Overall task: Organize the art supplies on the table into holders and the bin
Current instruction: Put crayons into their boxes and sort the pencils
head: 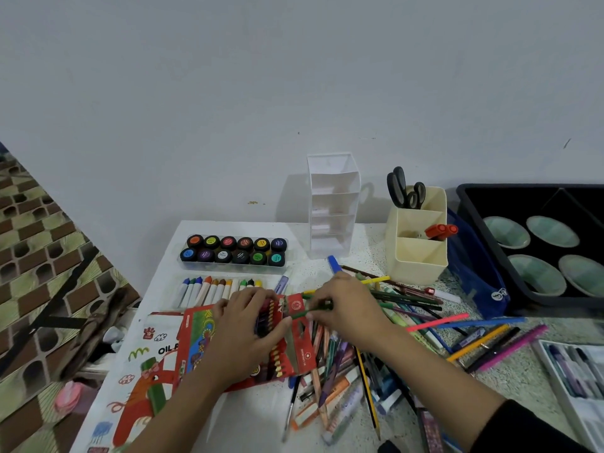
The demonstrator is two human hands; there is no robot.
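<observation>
A red colored-pencil box (295, 353) lies open at the table's middle with several pencils inside. My left hand (243, 335) rests on it, fingers curled over the pencils and the box edge. My right hand (346, 308) pinches a green pencil (302, 314) whose tip points at the box. A heap of loose pens, pencils and markers (434, 325) spreads to the right. A cream divided holder (416, 253) with scissors (403, 191) and an orange marker (441, 231) stands behind it. A clear tiered holder (333, 207) stands at the back. A black bin (483, 230) is at far right.
A tray of paint jars (233, 251) and a row of oil pastels (215, 289) lie at the back left. The oil pastel box lid (143, 364) lies at front left. A blue pouch (480, 276) leans by the bin, which holds round palettes (552, 230). A tin of pens (575, 371) sits front right.
</observation>
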